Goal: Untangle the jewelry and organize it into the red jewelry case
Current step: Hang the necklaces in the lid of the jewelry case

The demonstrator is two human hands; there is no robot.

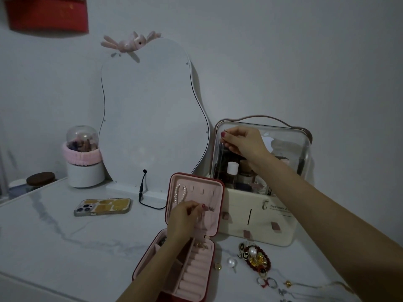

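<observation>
We are looking down at a white marble-patterned tabletop [54, 232] in a dim room with a plain pale wall, and much here is hard to read. At far left a dark-lidded jar [40, 179] is sitting half off the edge of view, and beside it a white cylindrical holder with a pink fuzzy band and clear dome [84, 158] is blurring whatever it contains. A phone in a yellow-patterned case [102, 206] is lying flat, camera side up, in front of a tall wavy-edged mirror [148, 118] that is leaning on the wall with a pink plush toy [130, 42] on top. The open red jewelry case with pink lining [192, 234] is standing in the middle, its lid upright; a short pearl strand [180, 194] is hanging inside the lid. Our left hand [185, 219] is covering the lid's lower part, fingers pinched close, seemingly on a thin chain too faint to make out. Our right hand [242, 142] is raised before the clear-lidded cream cosmetics box [261, 214], fingertips pinched narrowly; what they are holding, we cannot tell. Right of the case, a tangled pile of gold, pearl and red jewelry [255, 258] is lying on the tabletop, with loose rings [267, 282] nearer us and more pieces being cut off by the bottom edge.
</observation>
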